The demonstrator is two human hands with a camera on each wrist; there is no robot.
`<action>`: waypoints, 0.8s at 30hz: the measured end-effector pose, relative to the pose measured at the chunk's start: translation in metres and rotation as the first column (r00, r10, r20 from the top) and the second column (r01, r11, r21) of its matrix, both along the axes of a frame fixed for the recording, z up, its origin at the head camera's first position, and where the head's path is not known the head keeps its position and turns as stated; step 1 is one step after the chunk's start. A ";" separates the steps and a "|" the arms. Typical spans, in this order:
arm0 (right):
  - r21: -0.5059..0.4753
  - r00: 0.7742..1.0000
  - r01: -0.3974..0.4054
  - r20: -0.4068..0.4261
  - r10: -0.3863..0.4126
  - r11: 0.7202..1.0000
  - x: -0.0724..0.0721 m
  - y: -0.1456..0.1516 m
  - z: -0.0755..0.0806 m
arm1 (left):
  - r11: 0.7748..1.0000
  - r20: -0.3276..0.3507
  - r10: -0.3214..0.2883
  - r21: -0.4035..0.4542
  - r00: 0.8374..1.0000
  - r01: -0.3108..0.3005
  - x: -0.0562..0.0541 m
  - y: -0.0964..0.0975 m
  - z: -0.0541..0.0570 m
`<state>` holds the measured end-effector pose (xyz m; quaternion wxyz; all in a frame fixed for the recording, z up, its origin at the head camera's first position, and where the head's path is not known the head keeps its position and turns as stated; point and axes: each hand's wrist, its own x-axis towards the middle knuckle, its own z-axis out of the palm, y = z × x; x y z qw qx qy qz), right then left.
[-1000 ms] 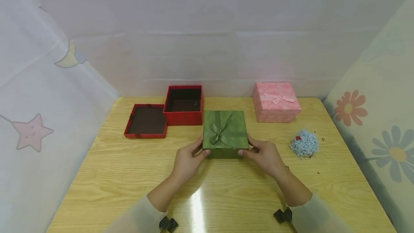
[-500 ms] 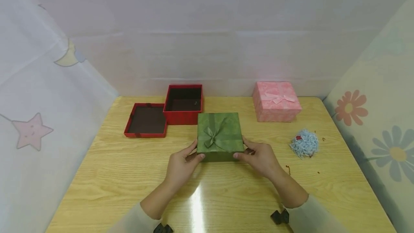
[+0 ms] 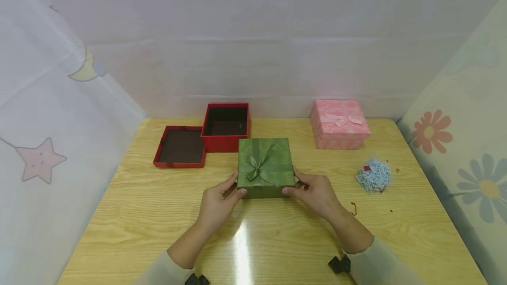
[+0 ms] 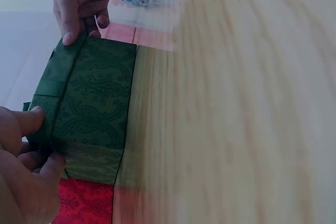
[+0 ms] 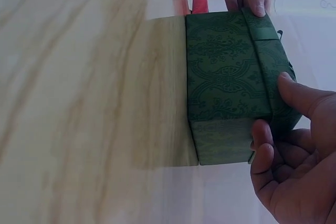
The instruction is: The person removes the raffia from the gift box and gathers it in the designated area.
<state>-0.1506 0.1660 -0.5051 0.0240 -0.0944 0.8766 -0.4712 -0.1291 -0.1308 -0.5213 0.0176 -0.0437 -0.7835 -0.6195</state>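
A green gift box (image 3: 264,166) with its lid on and a green ribbon bow stands on the table in front of me. My left hand (image 3: 217,201) grips its left side near the front corner, the thumb on the front edge of the lid. On the opposite side my right hand (image 3: 317,193) holds it the same way. Both wrist views show the patterned front of the box, with the fingers of the left hand (image 4: 23,166) and of the right hand (image 5: 304,156) at the lid's edge. What lies inside the box is hidden.
Behind it stands an open red box (image 3: 225,143), its upturned lid (image 3: 182,146) to the left. A closed pink gift box (image 3: 341,126) is at the back right. Nearer lies a clump of pale blue shredded paper (image 3: 374,176) with a red bit. Small reddish-brown scraps (image 3: 354,208) lie nearby.
Both hands have shifted the green box to the left and slightly toward me, more in the first half second than in the second. The red and pink boxes have stayed put.
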 end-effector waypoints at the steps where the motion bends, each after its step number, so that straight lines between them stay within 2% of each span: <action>1: 0.008 1.000 -0.003 -0.009 0.003 1.000 0.000 0.000 0.001 | 1.000 -0.001 -0.002 0.000 1.000 0.002 0.000 0.000 0.000; 14: 0.035 0.999 -0.018 -0.031 0.019 0.999 0.002 0.002 0.015 | 1.000 -0.040 -0.026 0.007 0.999 0.026 -0.002 0.000 0.007; 24: 0.072 0.994 -0.008 -0.111 0.016 0.997 0.004 0.004 0.029 | 0.999 -0.092 -0.042 -0.019 0.995 0.040 -0.003 -0.001 0.023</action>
